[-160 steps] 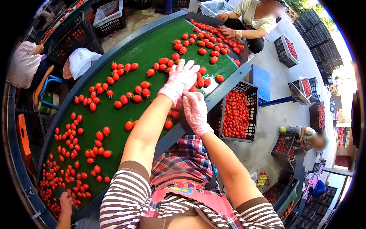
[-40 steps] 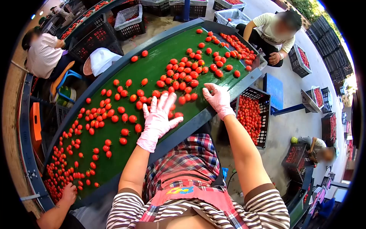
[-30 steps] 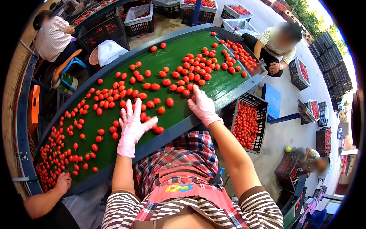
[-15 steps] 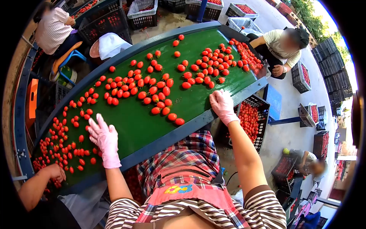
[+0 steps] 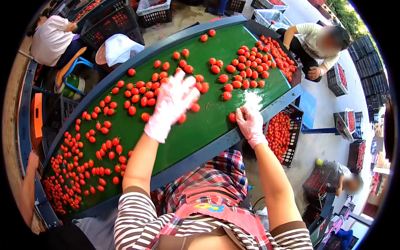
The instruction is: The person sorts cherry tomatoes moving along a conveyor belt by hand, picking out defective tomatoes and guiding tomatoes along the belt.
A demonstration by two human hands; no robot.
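Many small red cherry tomatoes [image 5: 135,100] lie spread across a green conveyor belt [image 5: 200,129]. My left hand [image 5: 175,100], in a pale pink glove, reaches over the middle of the belt. Its fingers are spread, slightly blurred, among the tomatoes and hide some of them. My right hand [image 5: 251,125], gloved too, rests at the belt's near edge with its fingers curled in. A single cherry tomato [image 5: 232,117] sits right beside its fingertips. Whatever is inside the curled fingers is hidden.
A blue-grey metal rail [image 5: 196,156] borders the belt. Below its right side stands a black crate [image 5: 293,139] of tomatoes. A co-worker [image 5: 316,46] crouches at the belt's right end; another person's arm [image 5: 29,187] reaches along the left rail. More crates [image 5: 336,79] stand on the floor.
My left hand has moved up and right, from the left part of the belt into the middle tomatoes. The co-worker's hand at lower left has left the tomatoes for the rail.
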